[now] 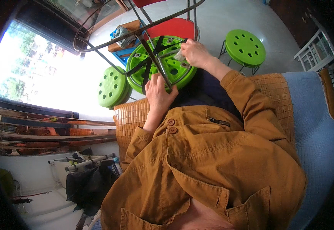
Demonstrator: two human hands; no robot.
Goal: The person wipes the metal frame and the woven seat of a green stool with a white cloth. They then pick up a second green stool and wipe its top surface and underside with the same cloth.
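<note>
Where the brown jacket (213,142) ends at the lap, the left hand (160,95) clamps the near edge of an upturned green stool (189,75), whose metal legs (117,40) point upward. Farther across the underside, the right hand (195,53) pinches a pale wad (179,56), perhaps cloth or tissue, near the stool's far right edge. The step in hand appears to be wiping the underside; the next move probably calls for a steady left grip while the wad travels along the frame. Beyond stand another green stool (245,46) and a red chair (172,30).
</note>
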